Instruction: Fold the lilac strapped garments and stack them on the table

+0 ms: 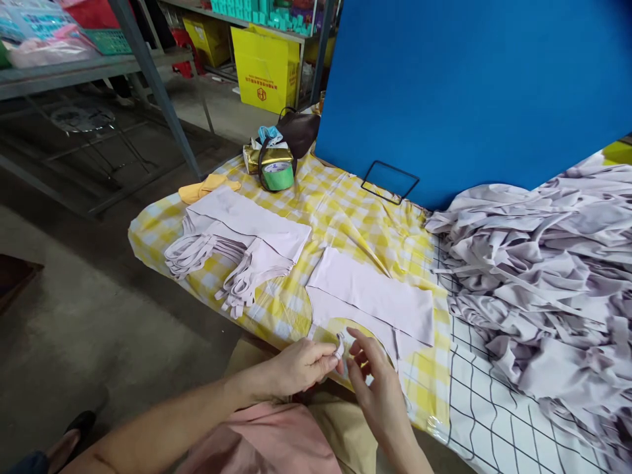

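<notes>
A pale lilac garment piece (pixel 370 293) lies flat on the yellow checked tablecloth (pixel 345 210) in front of me. At its near edge my left hand (pixel 301 365) pinches a thin lilac strap (pixel 340 345) between thumb and fingers. My right hand (pixel 378 385) sits right beside it, fingers curled and touching the same strap end. A neat stack of folded lilac pieces (pixel 237 240) with their straps hanging lies to the left.
A big loose heap of lilac garments (pixel 543 263) fills the right side on a black-and-white grid cloth (pixel 488 415). A blue board (pixel 469 85) stands behind. A green tape roll (pixel 277 174), a gold box and a dark bag sit at the far edge. Shelving and yellow boxes stand beyond.
</notes>
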A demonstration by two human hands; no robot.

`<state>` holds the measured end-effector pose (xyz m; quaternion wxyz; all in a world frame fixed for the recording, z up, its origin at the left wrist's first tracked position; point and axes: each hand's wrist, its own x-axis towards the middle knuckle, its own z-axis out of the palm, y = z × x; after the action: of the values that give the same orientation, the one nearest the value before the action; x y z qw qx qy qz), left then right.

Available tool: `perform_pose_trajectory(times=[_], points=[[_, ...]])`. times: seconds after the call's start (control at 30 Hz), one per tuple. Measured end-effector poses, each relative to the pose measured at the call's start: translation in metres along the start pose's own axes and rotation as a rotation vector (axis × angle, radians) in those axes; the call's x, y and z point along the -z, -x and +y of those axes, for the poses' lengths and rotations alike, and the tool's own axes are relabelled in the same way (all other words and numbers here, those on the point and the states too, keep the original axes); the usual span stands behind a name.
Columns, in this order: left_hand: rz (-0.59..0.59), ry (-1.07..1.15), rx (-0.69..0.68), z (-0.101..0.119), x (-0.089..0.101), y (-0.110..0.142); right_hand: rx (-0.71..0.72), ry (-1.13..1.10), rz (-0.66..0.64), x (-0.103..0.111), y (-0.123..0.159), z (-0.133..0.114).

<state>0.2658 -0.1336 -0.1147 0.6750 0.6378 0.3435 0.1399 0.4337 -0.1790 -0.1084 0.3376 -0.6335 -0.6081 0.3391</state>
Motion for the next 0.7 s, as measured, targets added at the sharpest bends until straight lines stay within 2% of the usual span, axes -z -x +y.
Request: perform_pose_trajectory(times=[0.07, 0.17, 0.23, 0.3, 0.4, 0.47, 0.57, 0.63, 0.7], points=[[-0.003, 0.018, 0.010, 0.000, -0.001, -0.001, 0.166, 0.204, 0.013, -0.006, -0.002, 0.006], [-0.029, 0.047, 0.026, -0.002, -0.004, -0.002, 0.363, 0.411, 0.103, -0.013, -0.006, 0.012], [-0.050, 0.064, 0.041, -0.003, -0.005, -0.002, 0.431, 0.469, 0.143, -0.016, -0.009, 0.014], [-0.075, 0.047, 0.044, -0.001, -0.002, -0.002, 0.440, 0.478, 0.167, -0.017, -0.011, 0.016], [-0.075, -0.134, -0.082, 0.005, 0.010, -0.010, 0.388, 0.433, 0.191, -0.015, -0.014, 0.018], [0.035, -0.342, -0.208, 0.010, 0.023, -0.024, 0.297, 0.371, 0.228, -0.013, -0.017, 0.019], [0.246, -0.674, -0.331, 0.013, 0.039, -0.052, 0.052, 0.249, 0.272, -0.008, -0.024, 0.018], [0.262, -0.858, -0.411, 0.011, 0.044, -0.073, -0.094, 0.115, 0.254, -0.004, -0.030, 0.017], [0.221, -1.005, -0.489, 0.009, 0.047, -0.090, -0.185, -0.040, 0.220, -0.001, -0.037, 0.015]])
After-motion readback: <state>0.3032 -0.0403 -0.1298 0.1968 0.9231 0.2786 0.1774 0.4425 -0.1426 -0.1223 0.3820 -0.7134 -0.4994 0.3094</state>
